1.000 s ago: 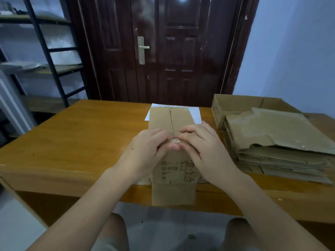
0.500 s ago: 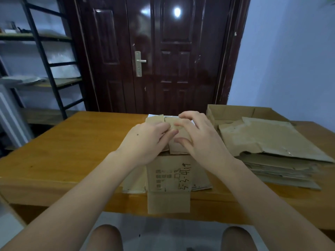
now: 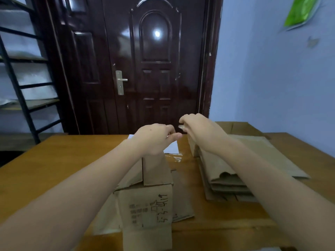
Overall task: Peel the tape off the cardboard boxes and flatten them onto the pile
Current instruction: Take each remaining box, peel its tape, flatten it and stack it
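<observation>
A brown cardboard box (image 3: 145,209) with handwriting on its front stands at the table's near edge. One of its top flaps (image 3: 156,171) is tilted up. My left hand (image 3: 154,138) sits on the far end of that flap, fingers curled over it and thumb stretched to the right. My right hand (image 3: 201,132) is raised just beyond and to the right of it. Its fingertips pinch a small pale piece of tape (image 3: 181,126). The pile of flattened cardboard (image 3: 244,156) lies to the right, partly hidden under my right forearm.
The wooden table (image 3: 54,169) stretches out to the left of the box. A white sheet of paper (image 3: 172,147) and a crumpled bit of clear tape (image 3: 175,158) lie behind the box. A dark door (image 3: 154,69) and a black metal shelf (image 3: 18,87) stand beyond the table.
Both hands moved from the middle of the box's top seam to its far end, and the right hand lifted away with tape. A top flap has come up. The camera tilted upward.
</observation>
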